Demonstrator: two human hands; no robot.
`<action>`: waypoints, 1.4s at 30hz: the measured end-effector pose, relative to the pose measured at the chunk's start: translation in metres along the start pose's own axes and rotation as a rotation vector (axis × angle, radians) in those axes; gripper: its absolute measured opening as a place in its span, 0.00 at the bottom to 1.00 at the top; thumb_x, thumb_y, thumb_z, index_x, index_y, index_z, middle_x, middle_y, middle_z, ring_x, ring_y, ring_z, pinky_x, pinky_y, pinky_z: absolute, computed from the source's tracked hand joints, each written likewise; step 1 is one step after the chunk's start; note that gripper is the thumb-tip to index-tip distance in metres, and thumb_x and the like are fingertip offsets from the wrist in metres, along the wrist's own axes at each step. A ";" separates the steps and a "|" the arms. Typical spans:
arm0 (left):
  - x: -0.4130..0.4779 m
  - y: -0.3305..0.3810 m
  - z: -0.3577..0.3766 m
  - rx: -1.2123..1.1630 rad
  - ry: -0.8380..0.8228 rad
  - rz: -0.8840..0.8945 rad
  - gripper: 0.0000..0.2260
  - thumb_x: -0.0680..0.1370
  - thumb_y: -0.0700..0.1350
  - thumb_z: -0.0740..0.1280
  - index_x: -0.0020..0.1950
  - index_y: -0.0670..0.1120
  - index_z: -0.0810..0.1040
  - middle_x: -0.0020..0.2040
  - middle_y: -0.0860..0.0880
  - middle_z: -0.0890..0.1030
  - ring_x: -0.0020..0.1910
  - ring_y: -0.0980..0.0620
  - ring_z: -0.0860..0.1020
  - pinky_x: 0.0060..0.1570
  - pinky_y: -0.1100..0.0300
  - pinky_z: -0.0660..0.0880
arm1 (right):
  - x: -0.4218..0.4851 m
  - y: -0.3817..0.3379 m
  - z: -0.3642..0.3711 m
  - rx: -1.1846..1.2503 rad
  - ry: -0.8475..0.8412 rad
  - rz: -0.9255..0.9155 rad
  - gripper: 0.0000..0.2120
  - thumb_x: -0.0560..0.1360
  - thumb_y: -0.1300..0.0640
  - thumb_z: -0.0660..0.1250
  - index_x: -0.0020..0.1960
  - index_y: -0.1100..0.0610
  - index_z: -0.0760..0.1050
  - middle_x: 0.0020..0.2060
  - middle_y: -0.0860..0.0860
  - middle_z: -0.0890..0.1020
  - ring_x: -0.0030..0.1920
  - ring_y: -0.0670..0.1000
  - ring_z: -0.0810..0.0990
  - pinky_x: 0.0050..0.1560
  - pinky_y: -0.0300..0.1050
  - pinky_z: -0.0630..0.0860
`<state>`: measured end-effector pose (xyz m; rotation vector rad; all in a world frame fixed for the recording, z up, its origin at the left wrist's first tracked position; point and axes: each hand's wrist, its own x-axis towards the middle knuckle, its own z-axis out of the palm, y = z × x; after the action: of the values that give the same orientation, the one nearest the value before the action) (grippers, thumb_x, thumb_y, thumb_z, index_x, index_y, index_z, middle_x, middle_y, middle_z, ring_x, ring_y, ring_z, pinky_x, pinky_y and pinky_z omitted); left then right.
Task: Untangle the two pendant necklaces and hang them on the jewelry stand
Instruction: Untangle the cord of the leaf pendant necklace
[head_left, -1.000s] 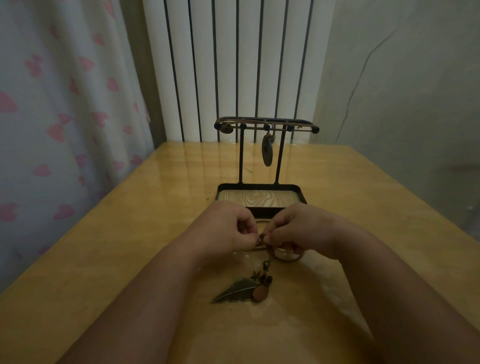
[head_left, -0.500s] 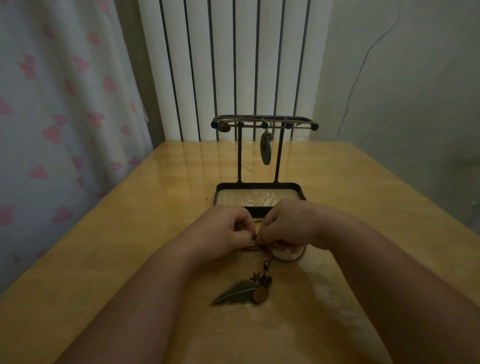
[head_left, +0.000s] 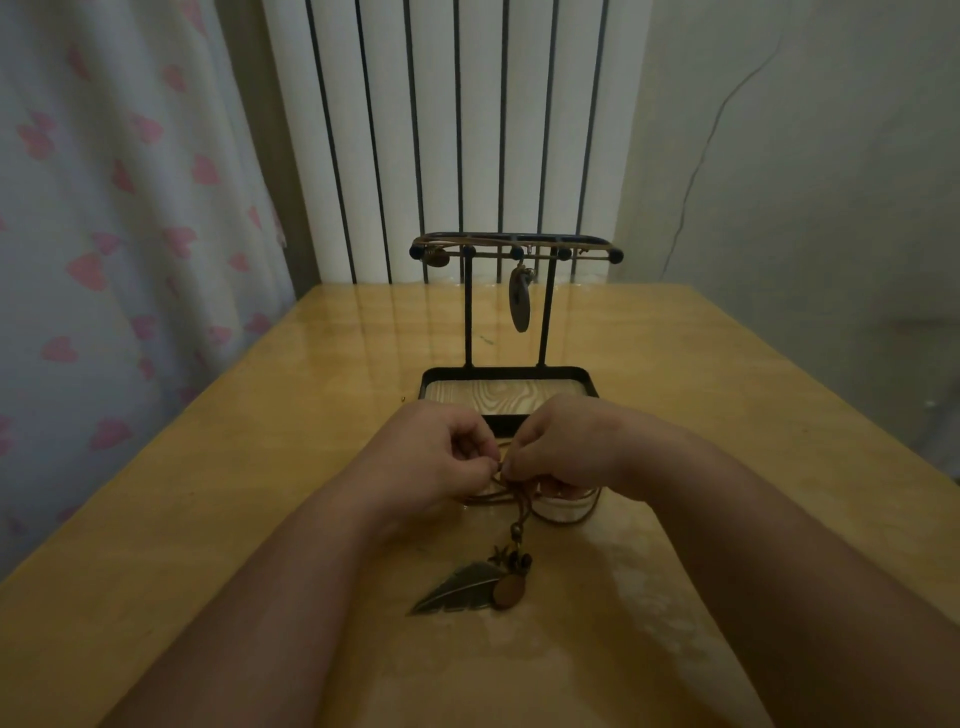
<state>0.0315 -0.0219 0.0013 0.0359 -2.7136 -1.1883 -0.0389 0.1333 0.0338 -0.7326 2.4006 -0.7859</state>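
Observation:
A black jewelry stand (head_left: 511, 252) with a wood-lined tray base (head_left: 506, 395) stands in the middle of the table. An oval pendant (head_left: 519, 304) hangs from its top bar, and a small round piece (head_left: 435, 256) hangs at the bar's left end. In front of the tray, my left hand (head_left: 436, 457) and my right hand (head_left: 566, 447) meet, both pinching a brown necklace cord (head_left: 511, 493). The cord loops under my right hand and runs toward me to a metal leaf pendant (head_left: 460, 590) and a brown disc (head_left: 508, 592) lying on the table.
The yellow wooden table (head_left: 260, 493) ends at a heart-patterned curtain (head_left: 104, 234) on the left, a white ribbed radiator (head_left: 457, 130) behind and a plain wall (head_left: 805, 208) on the right.
My hands have stayed together on the cord and shifted only slightly. The leaf pendant lies in the same spot. The view has tilted down a little.

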 end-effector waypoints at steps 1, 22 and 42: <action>0.000 0.000 0.000 -0.004 0.007 -0.003 0.10 0.72 0.39 0.74 0.38 0.54 0.81 0.31 0.54 0.80 0.33 0.57 0.80 0.36 0.62 0.79 | 0.000 0.000 -0.001 0.010 0.005 0.003 0.07 0.76 0.55 0.68 0.47 0.58 0.83 0.32 0.50 0.81 0.31 0.46 0.76 0.32 0.38 0.73; -0.001 0.000 -0.001 0.056 0.005 -0.007 0.10 0.70 0.41 0.75 0.36 0.55 0.80 0.32 0.55 0.80 0.31 0.63 0.78 0.33 0.69 0.72 | 0.000 0.026 0.015 0.127 0.124 -0.224 0.08 0.76 0.54 0.68 0.39 0.51 0.82 0.29 0.44 0.78 0.27 0.37 0.72 0.30 0.32 0.68; -0.002 0.001 0.000 0.015 0.015 0.015 0.09 0.72 0.39 0.73 0.38 0.53 0.80 0.30 0.53 0.79 0.31 0.56 0.79 0.34 0.61 0.79 | -0.003 0.028 0.017 0.237 0.077 -0.220 0.10 0.76 0.55 0.67 0.37 0.49 0.80 0.30 0.47 0.78 0.32 0.46 0.73 0.35 0.43 0.70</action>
<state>0.0332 -0.0205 0.0017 0.0260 -2.7051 -1.1588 -0.0358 0.1480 0.0050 -0.8914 2.2649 -1.1848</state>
